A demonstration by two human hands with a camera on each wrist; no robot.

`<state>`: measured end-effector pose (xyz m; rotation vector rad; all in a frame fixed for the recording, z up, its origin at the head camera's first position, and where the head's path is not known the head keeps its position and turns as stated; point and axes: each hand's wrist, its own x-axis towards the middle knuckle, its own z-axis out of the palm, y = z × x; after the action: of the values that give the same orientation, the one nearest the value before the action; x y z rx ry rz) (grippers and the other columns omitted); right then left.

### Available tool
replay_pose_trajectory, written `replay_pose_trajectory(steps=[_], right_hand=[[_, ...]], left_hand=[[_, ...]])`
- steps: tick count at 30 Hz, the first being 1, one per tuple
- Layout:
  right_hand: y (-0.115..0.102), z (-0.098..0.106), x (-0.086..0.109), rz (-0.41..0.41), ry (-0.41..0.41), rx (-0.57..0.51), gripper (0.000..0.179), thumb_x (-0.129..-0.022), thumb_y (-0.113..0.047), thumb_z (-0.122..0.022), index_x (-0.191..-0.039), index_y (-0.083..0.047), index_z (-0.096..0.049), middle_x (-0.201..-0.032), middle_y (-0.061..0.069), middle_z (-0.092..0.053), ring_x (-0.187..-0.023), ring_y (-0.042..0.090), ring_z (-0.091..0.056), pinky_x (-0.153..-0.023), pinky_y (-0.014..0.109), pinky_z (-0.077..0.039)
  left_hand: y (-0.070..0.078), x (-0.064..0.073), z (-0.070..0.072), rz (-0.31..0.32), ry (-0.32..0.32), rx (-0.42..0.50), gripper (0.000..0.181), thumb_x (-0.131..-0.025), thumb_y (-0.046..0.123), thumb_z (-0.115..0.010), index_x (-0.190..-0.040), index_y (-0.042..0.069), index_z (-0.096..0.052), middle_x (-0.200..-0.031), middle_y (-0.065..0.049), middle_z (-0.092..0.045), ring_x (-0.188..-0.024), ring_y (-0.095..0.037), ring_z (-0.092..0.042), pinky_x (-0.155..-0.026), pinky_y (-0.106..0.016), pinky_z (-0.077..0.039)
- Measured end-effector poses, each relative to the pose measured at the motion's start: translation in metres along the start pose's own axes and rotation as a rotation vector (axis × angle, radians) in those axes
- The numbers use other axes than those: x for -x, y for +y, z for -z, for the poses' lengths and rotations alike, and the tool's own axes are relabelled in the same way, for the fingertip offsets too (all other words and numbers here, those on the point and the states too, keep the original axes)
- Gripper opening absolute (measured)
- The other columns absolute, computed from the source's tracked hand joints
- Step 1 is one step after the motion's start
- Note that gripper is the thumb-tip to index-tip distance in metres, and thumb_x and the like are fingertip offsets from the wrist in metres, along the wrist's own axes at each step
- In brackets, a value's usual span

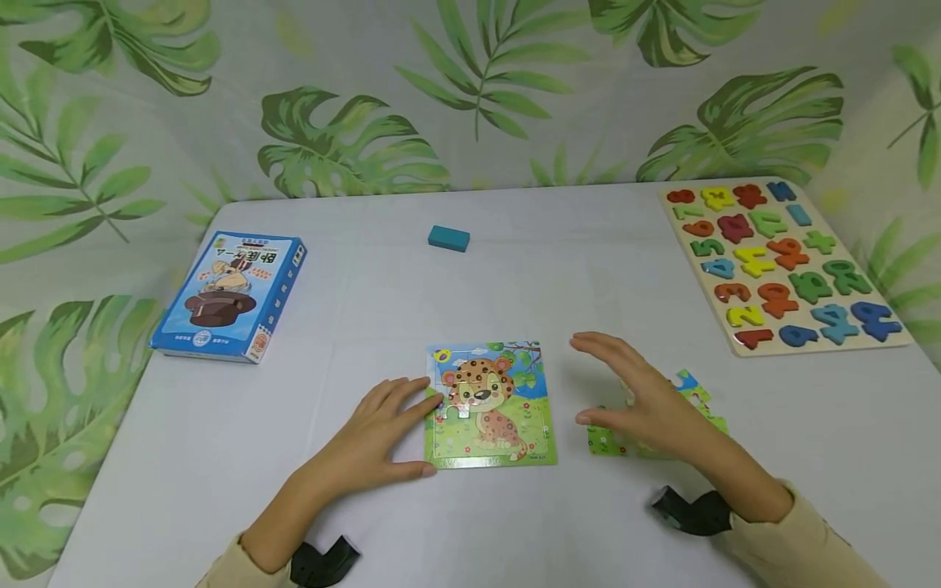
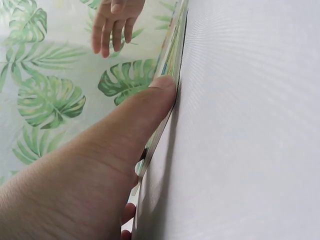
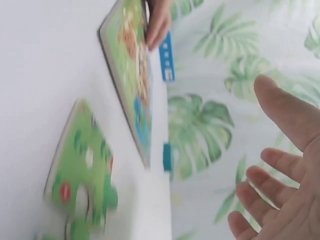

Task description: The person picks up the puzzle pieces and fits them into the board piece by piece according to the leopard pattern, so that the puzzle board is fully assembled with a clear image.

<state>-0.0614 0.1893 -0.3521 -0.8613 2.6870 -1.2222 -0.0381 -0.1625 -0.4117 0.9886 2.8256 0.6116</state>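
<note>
1. While the left hand (image 1: 378,441) touches the left side of the leopard puzzle (image 1: 496,412), thumb spread from its fingers and near the lower corner, light, even contact should keep it from sliding.
2. That puzzle lies flat on the white table (image 1: 353,294), between the two hands.
3. Spread wide, with nothing pinched, the right hand (image 1: 650,404) is raised by the loose green pieces (image 1: 607,442); gripping one by its sides would likely leave the knobs free.
4. Near the puzzle's left middle shows a pale jigsaw outline (image 1: 457,412); whether it is a gap, I cannot tell.
5. Pressing straight down probably works better than pushing sideways.
</note>
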Motion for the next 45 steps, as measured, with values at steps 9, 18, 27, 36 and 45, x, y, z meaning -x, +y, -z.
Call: replay_pose_trajectory(steps=[9, 18, 27, 36, 45], right_hand=[[0.036, 0.027, 0.035, -0.168, 0.005, 0.047, 0.076, -0.073, -0.018, -0.074, -0.138, -0.018, -0.034, -0.138, 0.006, -0.033, -0.126, 0.019, -0.028, -0.099, 0.029, -0.031], [0.070, 0.032, 0.048, -0.242, -0.116, 0.109, 0.069, -0.075, -0.027, -0.071, -0.133, -0.005, -0.039, -0.130, 0.017, -0.039, -0.118, 0.036, -0.035, -0.097, 0.037, -0.033], [0.072, 0.032, 0.042, -0.275, -0.156, 0.202, 0.070, -0.076, -0.032, -0.071, -0.131, 0.002, -0.042, -0.121, 0.019, -0.041, -0.111, 0.036, -0.037, -0.088, 0.057, -0.035], [0.055, 0.027, 0.035, -0.150, 0.006, 0.196, 0.070, -0.075, -0.021, -0.074, -0.132, 0.002, -0.040, -0.115, 0.013, -0.043, -0.100, 0.029, -0.047, -0.077, 0.052, -0.044], [0.013, -0.008, 0.003, 0.028, 0.014, 0.106, 0.072, -0.072, -0.020, -0.076, -0.133, -0.003, -0.042, -0.118, 0.004, -0.045, -0.106, 0.018, -0.045, -0.083, 0.042, -0.044]], left_hand=[[0.002, 0.000, 0.001, 0.008, -0.011, 0.006, 0.083, -0.073, 0.062, -0.059, -0.140, 0.021, -0.034, -0.145, -0.001, -0.022, -0.131, -0.024, -0.015, -0.106, -0.041, -0.008], [0.002, 0.000, 0.001, 0.012, -0.012, 0.004, 0.083, -0.073, 0.063, -0.058, -0.140, 0.020, -0.034, -0.145, -0.001, -0.022, -0.131, -0.025, -0.014, -0.106, -0.041, -0.008], [0.000, 0.000, 0.000, 0.002, -0.010, 0.002, 0.083, -0.074, 0.064, -0.056, -0.140, 0.020, -0.033, -0.146, -0.002, -0.021, -0.132, -0.025, -0.014, -0.106, -0.039, -0.005], [0.001, 0.000, 0.000, -0.004, -0.006, 0.003, 0.082, -0.074, 0.062, -0.059, -0.140, 0.019, -0.034, -0.145, -0.003, -0.022, -0.131, -0.026, -0.015, -0.107, -0.040, -0.005], [0.000, -0.001, 0.000, -0.008, 0.008, -0.009, 0.083, -0.073, 0.063, -0.058, -0.139, 0.018, -0.035, -0.144, -0.004, -0.024, -0.131, -0.026, -0.016, -0.107, -0.040, -0.006]])
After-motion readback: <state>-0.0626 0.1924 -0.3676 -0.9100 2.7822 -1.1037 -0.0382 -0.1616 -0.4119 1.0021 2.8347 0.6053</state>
